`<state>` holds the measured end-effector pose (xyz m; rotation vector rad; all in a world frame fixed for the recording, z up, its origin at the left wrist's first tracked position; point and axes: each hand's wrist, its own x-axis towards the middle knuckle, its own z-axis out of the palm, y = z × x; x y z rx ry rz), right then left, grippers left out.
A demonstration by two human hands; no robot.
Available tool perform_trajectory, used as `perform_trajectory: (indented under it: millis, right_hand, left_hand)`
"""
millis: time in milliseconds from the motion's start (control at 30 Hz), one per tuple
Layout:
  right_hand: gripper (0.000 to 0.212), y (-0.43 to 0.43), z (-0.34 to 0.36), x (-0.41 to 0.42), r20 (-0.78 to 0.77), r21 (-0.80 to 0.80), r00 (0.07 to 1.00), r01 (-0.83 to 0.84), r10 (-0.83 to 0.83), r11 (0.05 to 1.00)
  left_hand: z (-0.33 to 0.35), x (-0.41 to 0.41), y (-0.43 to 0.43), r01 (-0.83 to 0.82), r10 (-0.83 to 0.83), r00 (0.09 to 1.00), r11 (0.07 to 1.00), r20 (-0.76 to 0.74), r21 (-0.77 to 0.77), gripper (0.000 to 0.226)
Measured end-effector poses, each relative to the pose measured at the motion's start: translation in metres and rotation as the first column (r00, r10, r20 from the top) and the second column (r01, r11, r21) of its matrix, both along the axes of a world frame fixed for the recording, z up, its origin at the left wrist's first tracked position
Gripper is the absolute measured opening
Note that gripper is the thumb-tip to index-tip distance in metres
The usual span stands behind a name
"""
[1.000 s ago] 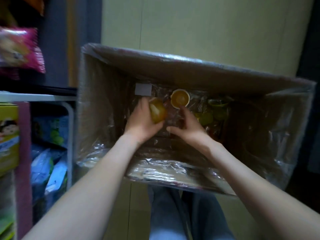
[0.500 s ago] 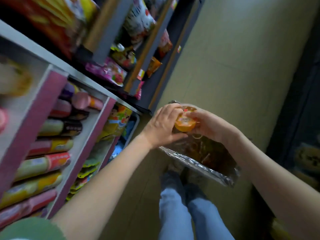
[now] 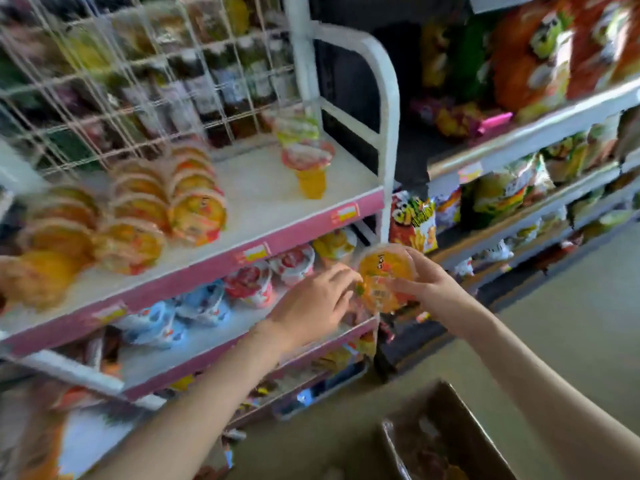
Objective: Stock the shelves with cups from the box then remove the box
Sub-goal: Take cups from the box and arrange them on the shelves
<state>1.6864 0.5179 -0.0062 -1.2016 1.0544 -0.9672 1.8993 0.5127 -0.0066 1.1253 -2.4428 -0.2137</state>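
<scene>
Two orange jelly cups (image 3: 384, 277) are held together in front of the pink-edged shelf rack (image 3: 291, 233). My right hand (image 3: 424, 284) grips them from the right. My left hand (image 3: 313, 303) touches them from the left with its fingertips. The cardboard box (image 3: 446, 441), lined with plastic, sits on the floor at the bottom right, below my right arm. Several orange cups (image 3: 197, 216) lie in rows on the upper shelf, and one tall cup (image 3: 308, 168) stands upright near its right end.
Red, white and blue cups (image 3: 249, 282) fill the shelf below, just behind my left hand. A wire grid (image 3: 138, 81) backs the rack. Snack bags (image 3: 412, 220) crowd the neighbouring shelves on the right. Bare floor (image 3: 571, 306) lies to the right.
Both hands lifted cups out of the box and carried them up to the shelf rack. My view swung from the box interior to the shelves.
</scene>
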Motion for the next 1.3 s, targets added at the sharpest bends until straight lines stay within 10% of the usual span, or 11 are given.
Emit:
perform_trajectory:
  millis: [233,467,700,1300]
  right_hand:
    - [0.049,-0.063,0.064,0.107,-0.142,-0.267,0.979,-0.179,0.145,0.947]
    - [0.049,-0.11,0.074,0.195,-0.301,-0.458,0.93,-0.336,0.212,0.823]
    - [0.052,-0.131,0.067,0.216,-0.432,-0.54,0.866,-0.471,0.251,0.697]
    - [0.05,-0.123,0.046,0.228,-0.456,-0.586,0.832,-0.548,0.317,0.597]
  left_hand:
    - [0.071,0.119,-0.008,-0.301,0.28,0.953,0.908,-0.113,-0.29,0.022]
    - [0.086,0.221,-0.046,-0.553,0.625,0.776,0.739,0.086,-0.385,0.048]
    - [0.076,0.249,-0.059,-0.559,0.584,0.783,0.811,0.212,-0.171,0.073]
    - [0.077,0.248,-0.058,-0.497,0.524,0.842,0.846,0.129,-0.194,0.035]
